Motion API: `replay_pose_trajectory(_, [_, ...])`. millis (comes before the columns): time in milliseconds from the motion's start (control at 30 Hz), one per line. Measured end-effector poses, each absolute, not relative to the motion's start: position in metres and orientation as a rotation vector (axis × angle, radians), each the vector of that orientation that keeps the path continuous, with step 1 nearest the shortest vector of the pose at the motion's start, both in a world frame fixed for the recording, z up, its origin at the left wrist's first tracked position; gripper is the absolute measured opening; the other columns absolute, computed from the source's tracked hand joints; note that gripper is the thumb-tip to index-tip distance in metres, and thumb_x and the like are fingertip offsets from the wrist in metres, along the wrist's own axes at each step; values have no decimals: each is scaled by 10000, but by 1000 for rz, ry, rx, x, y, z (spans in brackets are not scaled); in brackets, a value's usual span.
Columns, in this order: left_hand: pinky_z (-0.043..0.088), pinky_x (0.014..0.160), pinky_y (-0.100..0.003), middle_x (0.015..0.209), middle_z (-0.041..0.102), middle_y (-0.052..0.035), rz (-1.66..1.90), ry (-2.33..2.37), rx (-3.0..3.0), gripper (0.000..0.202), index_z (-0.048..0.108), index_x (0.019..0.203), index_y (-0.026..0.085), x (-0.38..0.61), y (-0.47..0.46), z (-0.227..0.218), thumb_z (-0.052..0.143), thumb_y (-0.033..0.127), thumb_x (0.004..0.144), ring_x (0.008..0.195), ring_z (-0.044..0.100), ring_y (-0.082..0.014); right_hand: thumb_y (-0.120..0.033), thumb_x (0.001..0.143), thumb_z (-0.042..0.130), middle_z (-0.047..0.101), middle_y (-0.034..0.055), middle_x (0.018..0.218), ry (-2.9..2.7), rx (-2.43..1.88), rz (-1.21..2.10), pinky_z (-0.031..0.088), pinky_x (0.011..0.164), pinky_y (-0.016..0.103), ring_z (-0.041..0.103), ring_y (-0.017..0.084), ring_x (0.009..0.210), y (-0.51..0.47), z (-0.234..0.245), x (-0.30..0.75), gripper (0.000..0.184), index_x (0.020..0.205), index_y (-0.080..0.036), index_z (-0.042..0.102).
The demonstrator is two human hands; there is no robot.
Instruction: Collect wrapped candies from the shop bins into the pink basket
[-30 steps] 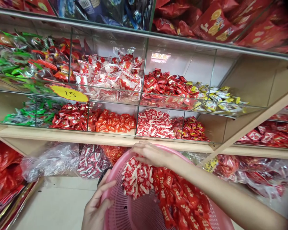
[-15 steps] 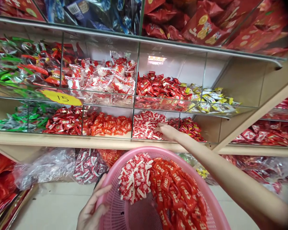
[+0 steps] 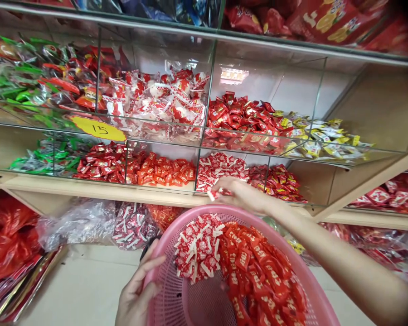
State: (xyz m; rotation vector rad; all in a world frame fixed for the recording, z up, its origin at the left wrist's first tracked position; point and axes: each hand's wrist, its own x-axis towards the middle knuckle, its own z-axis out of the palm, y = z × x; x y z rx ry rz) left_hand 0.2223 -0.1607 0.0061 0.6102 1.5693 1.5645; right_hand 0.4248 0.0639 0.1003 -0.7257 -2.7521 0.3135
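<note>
My left hand (image 3: pixel 136 292) grips the near left rim of a pink mesh basket (image 3: pixel 166 299) held below the shelf. Inside the basket lie a heap of red-and-white candies (image 3: pixel 199 249) and a pile of red wrapped sweets (image 3: pixel 258 276). My right hand (image 3: pixel 236 192) hovers just above the basket's far rim, fingers closed on a few red-and-white candies (image 3: pixel 213 194). It is in front of the glass bin of the same red-and-white candies (image 3: pixel 217 167).
Glass bins on two shelf levels hold green, red, orange and yellow sweets, with a yellow price tag "15" (image 3: pixel 98 129). Bags of candy (image 3: pixel 132 224) and clear plastic (image 3: pixel 75 222) sit under the wooden shelf (image 3: pixel 88 190). More red packs fill the top shelf.
My right hand went from the basket up into the red-and-white candy bin, then came back toward the basket rim with candies in its fingers. The left hand stayed on the basket.
</note>
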Motion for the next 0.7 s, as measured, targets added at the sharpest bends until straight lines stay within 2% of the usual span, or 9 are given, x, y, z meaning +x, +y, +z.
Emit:
replay_pose_trajectory(200, [196, 1104, -369, 1359, 520, -3, 1565, 1568, 646, 270, 740, 826, 257, 220, -162, 3, 578, 180, 624, 1337, 320, -255, -109, 789, 582, 617, 99, 932, -3117, -712, 61, 425, 803, 316, 563, 201, 911, 28, 77, 381, 166, 941, -145, 638])
replay_pose_trajectory(300, [192, 1105, -380, 1360, 519, -3, 1565, 1566, 637, 273, 738, 831, 257, 219, -163, 3, 577, 180, 625, 1339, 317, -256, -174, 786, 634, 591, 126, 1030, -3091, -745, -3, 417, 846, 353, 538, 236, 1007, 24, 72, 375, 244, 1028, -148, 607])
replay_pose_trajectory(367, [210, 1100, -390, 1357, 522, -9, 1564, 1572, 632, 271, 739, 830, 254, 220, -163, 4, 576, 187, 624, 1339, 316, -263, -234, 800, 636, 582, 128, 1036, -3062, -751, 5, 422, 841, 364, 537, 239, 1002, 20, 71, 380, 261, 1041, -144, 593])
replay_pose_trajectory(500, [233, 1093, -402, 1350, 529, -10, 1564, 1593, 642, 258, 742, 824, 250, 218, -162, 2, 579, 203, 629, 1332, 325, -285, -274, 879, 529, 591, 89, 974, -3032, -712, 71, 436, 787, 329, 556, 198, 911, -1, 71, 405, 155, 953, -155, 595])
replay_pose_trajectory(700, [267, 1076, -390, 1356, 523, -12, 1474, 1542, 709, 253, 751, 846, 256, 209, -161, -3, 645, 264, 616, 1341, 305, -292, -260, 916, 455, 594, 27, 839, -2956, -764, 156, 432, 713, 300, 558, 159, 795, -39, 64, 441, 168, 854, -183, 591])
